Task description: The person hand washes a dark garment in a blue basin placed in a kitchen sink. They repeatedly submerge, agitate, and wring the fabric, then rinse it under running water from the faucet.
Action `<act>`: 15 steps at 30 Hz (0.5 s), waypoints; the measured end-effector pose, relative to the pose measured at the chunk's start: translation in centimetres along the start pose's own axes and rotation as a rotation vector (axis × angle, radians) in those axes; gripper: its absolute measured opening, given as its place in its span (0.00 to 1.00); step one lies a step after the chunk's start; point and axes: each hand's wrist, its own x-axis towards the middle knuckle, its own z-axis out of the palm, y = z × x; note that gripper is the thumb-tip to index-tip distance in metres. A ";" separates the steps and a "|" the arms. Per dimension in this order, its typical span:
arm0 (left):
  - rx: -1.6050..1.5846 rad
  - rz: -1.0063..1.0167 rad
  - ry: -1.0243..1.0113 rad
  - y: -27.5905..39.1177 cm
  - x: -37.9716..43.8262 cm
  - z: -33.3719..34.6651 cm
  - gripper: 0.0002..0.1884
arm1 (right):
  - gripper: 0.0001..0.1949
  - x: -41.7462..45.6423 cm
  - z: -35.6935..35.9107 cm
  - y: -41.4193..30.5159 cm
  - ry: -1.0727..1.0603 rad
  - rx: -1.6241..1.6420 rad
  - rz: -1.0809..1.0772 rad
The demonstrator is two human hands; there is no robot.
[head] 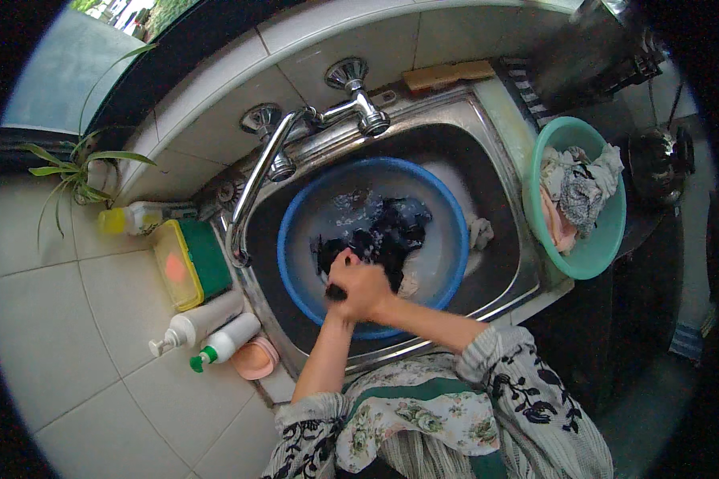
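Both hands are pressed together over the near side of a blue-rimmed plastic basin [462, 239] of cloudy, sudsy water. Between them is a soaked black cloth [400, 230], and a bit of dark fabric shows at the heel of the hands. My right hand [368, 288] lies across the front and covers much of my left hand [340, 310]. Most of the cloth spreads into the water beyond my fingers. A pale cloth [410, 281] shows beside it in the basin. The basin stands in a stainless steel sink [503, 263].
A chrome two-handle faucet [269, 152] reaches over the sink's left side. At right, a mint-green basin [533, 197] holds wet laundry [581, 185]. Pump bottles [201, 320] [233, 338], a plastic box [174, 269] and a yellow-capped bottle [156, 217] line the left counter.
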 end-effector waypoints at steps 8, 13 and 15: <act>0.528 -0.332 0.303 4.3 -0.1 9.5 0.13 | 0.16 1.0 -3.9 9.3 0.050 0.177 0.374; 1.498 -0.636 0.023 7.2 -0.3 10.3 0.17 | 0.11 0.5 -8.4 6.2 -0.140 0.870 0.389; 1.614 -0.711 -0.050 7.8 -0.5 11.9 0.20 | 0.11 0.4 -10.4 4.6 -0.249 1.016 0.205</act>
